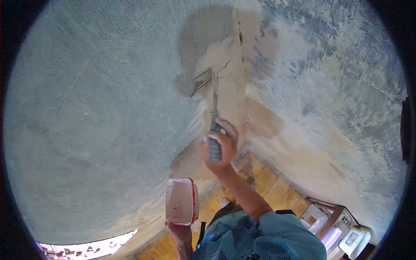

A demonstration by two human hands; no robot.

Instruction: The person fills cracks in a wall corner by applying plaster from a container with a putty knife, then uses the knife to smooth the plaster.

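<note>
My right hand [222,145] is wrapped round the dark handle of a scraper [214,102], slightly blurred. The scraper's metal blade points up and lies against or very near the plastered wall [108,108], just left of the corner crack [240,37]. Lower down, my left hand [180,232] grips the bottom end of a whitish rectangular container [180,201] with a reddish rim. Pale residue coats the container's inside. Smooth beige plaster [229,86] shows around the blade and along the corner.
A second wall [325,108] with patchy plaster meets the first at the corner. Below is a yellow-brown tiled floor [273,182]. At the lower right stands a rack [333,221] with plastic items and a white device [353,240]. A bright patterned opening [91,249] lies at lower left.
</note>
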